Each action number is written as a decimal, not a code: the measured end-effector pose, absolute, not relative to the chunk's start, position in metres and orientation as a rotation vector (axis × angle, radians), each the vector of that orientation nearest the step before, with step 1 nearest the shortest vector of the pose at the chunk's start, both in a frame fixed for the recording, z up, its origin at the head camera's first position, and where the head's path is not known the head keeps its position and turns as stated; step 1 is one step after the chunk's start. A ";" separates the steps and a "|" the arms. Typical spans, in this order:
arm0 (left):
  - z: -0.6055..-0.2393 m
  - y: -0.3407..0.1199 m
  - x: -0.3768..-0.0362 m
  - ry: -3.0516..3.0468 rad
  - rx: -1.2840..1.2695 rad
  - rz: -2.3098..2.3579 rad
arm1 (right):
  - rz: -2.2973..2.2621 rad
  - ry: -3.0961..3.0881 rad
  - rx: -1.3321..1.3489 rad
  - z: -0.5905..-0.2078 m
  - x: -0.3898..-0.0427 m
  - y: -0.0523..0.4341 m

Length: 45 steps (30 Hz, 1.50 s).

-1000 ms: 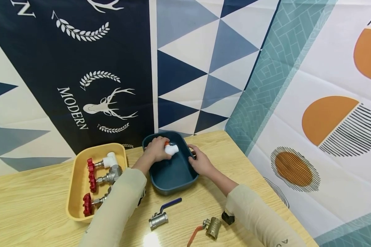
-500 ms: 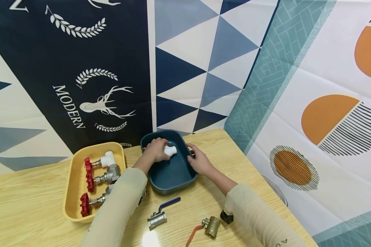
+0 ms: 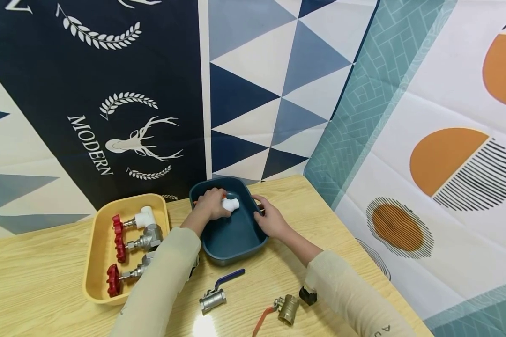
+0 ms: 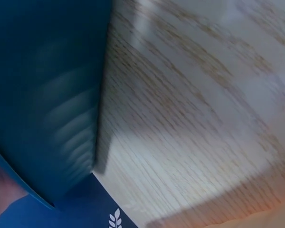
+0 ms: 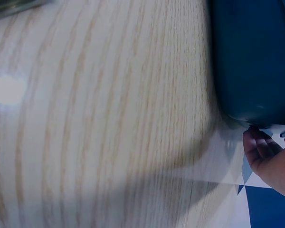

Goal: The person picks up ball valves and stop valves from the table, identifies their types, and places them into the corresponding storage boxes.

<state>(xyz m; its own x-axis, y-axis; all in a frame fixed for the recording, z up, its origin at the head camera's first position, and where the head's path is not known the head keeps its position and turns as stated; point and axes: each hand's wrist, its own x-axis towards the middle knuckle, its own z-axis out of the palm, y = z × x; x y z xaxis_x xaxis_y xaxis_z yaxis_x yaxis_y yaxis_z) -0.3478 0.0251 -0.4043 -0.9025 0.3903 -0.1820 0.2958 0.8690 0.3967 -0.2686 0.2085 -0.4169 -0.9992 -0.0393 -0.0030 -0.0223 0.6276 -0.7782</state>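
Your left hand (image 3: 210, 203) grips the white valve (image 3: 230, 204) inside the blue tray (image 3: 236, 234), body pointing toward your right hand (image 3: 271, 220), which apparently clasps the tray's rim.

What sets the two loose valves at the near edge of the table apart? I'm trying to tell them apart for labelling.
The silver valve has a steel-grey body and a blue lever handle; the brass valve has a yellowish body and a red-orange lever handle. The silver valve lies further left, nearer the left sleeve; the brass valve lies by the right sleeve. Both rest loose on the wooden table, outside both trays, and no hand touches either.
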 end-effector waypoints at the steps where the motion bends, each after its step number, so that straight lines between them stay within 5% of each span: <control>1: -0.404 0.025 -0.347 2.779 0.512 0.529 | -1.347 2.817 -0.055 -0.417 -0.268 0.208; 21: -0.395 0.014 -0.336 2.732 0.464 0.532 | -1.321 2.810 -0.071 -0.416 -0.268 0.198; 45: -0.346 -0.014 -0.301 2.647 0.577 1.163 | -1.302 2.814 -0.083 -0.418 -0.270 0.213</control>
